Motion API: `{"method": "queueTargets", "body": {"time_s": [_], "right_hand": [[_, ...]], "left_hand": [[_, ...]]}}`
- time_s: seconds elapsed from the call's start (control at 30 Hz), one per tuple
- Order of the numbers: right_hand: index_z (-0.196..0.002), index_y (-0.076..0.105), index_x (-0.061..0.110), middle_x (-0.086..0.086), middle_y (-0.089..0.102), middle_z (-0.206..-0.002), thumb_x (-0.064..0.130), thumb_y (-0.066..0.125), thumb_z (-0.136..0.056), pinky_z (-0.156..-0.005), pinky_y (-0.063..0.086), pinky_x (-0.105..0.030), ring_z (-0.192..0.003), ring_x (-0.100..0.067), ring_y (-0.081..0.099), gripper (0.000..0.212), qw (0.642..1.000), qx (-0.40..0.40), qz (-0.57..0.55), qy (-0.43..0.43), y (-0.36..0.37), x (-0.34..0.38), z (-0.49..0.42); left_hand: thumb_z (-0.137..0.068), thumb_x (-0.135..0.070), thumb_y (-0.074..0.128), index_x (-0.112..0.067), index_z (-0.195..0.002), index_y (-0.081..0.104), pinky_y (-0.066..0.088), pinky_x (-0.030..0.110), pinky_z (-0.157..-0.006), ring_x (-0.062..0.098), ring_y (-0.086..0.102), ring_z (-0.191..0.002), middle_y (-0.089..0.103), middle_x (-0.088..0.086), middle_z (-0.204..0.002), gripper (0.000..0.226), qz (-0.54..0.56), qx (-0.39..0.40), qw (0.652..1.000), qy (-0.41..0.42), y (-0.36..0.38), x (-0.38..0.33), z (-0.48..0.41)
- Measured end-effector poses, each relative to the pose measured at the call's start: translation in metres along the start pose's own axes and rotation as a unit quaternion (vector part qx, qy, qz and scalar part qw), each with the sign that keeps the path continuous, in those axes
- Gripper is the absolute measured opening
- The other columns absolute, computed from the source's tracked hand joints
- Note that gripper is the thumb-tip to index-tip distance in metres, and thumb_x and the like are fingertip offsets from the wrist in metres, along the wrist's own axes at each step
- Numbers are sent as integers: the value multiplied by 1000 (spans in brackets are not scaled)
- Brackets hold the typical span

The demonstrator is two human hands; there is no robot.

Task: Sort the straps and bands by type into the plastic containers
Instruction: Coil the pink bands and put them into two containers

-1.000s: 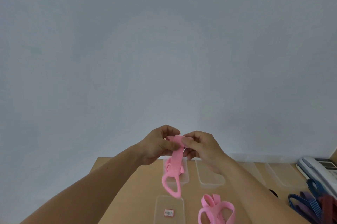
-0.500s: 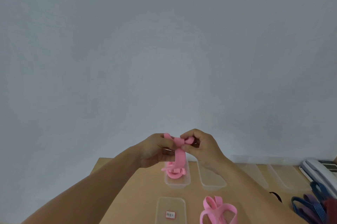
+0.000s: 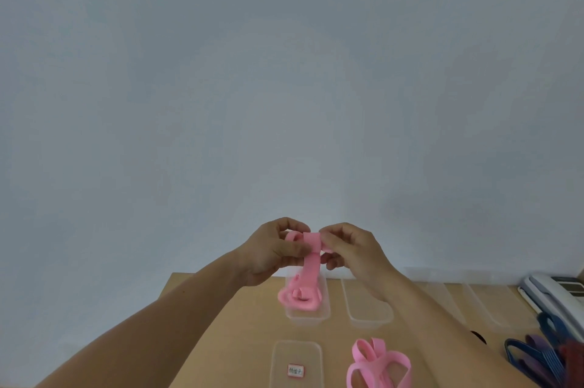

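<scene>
— Hanging from both hands above the leftmost container [image 3: 308, 318]: one pink strap [image 3: 311, 261], top end at the fingers, bottom end coiled inside that container.

— Position relative to the grip?

— Top fold lodged between left hand [image 3: 271, 253] and right hand [image 3: 354, 248], both raised over the container's far end. Remainder dropping straight below the fingertips.

— Long axis?

— Near vertical, running from the hands down into the container. Lower end curled into loops against the container floor.

— Grip condition?

— Left hand: fingers curled, thumb and fingertips pinching the strap's looped top from the left. Right hand: fingers curled, pinching the same fold from the right. Hands close together, parted only by the strap.

— Other items, referenced to the container?

— Second clear container [image 3: 369, 316] just right of it, with further clear ones beyond. Flat lid [image 3: 297, 353] with a red-bordered label nearer than it, lying on the table [image 3: 221, 340]. Heap of pink straps [image 3: 379, 365] nearer and to the right. Blue and purple bands [image 3: 537, 356] well off to the right, beside a white telephone [image 3: 556, 293].
</scene>
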State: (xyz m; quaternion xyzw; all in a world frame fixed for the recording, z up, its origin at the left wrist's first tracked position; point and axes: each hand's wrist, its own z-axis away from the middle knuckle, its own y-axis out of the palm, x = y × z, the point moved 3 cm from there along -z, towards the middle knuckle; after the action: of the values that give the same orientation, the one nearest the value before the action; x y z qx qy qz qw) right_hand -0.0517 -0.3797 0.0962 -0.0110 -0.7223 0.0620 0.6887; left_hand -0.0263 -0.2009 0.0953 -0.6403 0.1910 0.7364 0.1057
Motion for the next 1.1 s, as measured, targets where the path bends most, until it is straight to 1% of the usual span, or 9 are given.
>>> {"method": "queueTargets", "body": {"time_s": [0.13, 0.27, 0.47, 0.57, 0.67, 0.77, 0.83, 0.97, 1.1], "right_hand": [[-97, 67, 2, -18, 71, -84, 14, 65, -92, -61, 53, -30, -65, -20, 66, 14, 999, 5, 36, 1, 3, 1, 1], [-98, 65, 0, -18, 70, -83, 8, 70, -88, -58, 53, -30, -62, -21, 65, 14, 1000, -4, 16, -1, -1, 0, 1], [-97, 67, 5, -12, 69, -91, 11, 76, -83, -62, 55, -31, -62, -21, 65, 18, 999, -16, 32, -27, 1, 0, 3], [-94, 68, 14, -7, 70, -93, 19, 79, -81, -66, 56, -32, -64, -21, 68, 18, 997, -18, 53, -58, 4, 4, 5], [-93, 66, 19, -1, 70, -93, 15, 77, -82, -67, 57, -32, -64, -17, 67, 16, 994, -7, 77, -79, 6, 6, 5], [-95, 65, 22, 0, 69, -100, 6, 74, -82, -73, 58, -33, -74, -21, 69, 22, 991, -4, 99, -86, 5, 4, 5], [-95, 65, 22, 3, 70, -99, 3, 74, -82, -76, 59, -35, -78, -25, 69, 24, 992, -1, 96, -85, 6, 3, 6], [-95, 67, 21, 6, 70, -99, 2, 75, -79, -78, 60, -37, -85, -27, 69, 26, 994, 12, 84, -75, 6, 0, 10], [-101, 67, 13, -6, 68, -103, 13, 76, -82, -76, 57, -34, -79, -23, 69, 21, 999, 35, 1, -30, 2, 0, 10]], "left_hand": [[-79, 10, 73, -4, -115, 59, 58, 42, -88, 31, 69, -93, 62, 20, -116, 41, -49, -16, 998, 25, 2, 2, -2], [-86, -2, 71, 4, -114, 64, 56, 42, -93, 34, 69, -102, 69, 22, -112, 30, -103, 35, 994, 6, 6, 4, 0], [-90, -10, 68, -4, -116, 56, 57, 37, -72, 32, 68, -80, 71, 26, -104, 29, -102, 40, 993, -44, 7, 4, 7], [-83, -8, 68, -4, -116, 54, 56, 39, -78, 31, 66, -82, 71, 21, -102, 36, -85, 53, 994, -53, 8, 2, 7], [-75, -11, 63, -4, -112, 60, 51, 41, -86, 29, 60, -87, 65, 15, -98, 38, -77, 50, 994, -54, 9, -1, 8], [-84, -16, 51, -3, -111, 69, 54, 40, -89, 34, 64, -92, 68, 18, -102, 35, -58, 100, 992, -60, 14, -5, 13], [-95, -20, 49, 2, -117, 65, 56, 42, -87, 34, 68, -89, 71, 16, -100, 36, -50, 85, 993, -66, 14, -6, 14], [-95, -15, 60, 10, -120, 55, 57, 40, -78, 36, 68, -87, 70, 16, -97, 35, -31, 59, 996, -64, 10, -3, 14], [-80, -8, 72, -1, -115, 60, 56, 42, -78, 28, 67, -78, 65, 10, -82, 38, -34, 41, 997, -50, 4, -1, 12]]}}
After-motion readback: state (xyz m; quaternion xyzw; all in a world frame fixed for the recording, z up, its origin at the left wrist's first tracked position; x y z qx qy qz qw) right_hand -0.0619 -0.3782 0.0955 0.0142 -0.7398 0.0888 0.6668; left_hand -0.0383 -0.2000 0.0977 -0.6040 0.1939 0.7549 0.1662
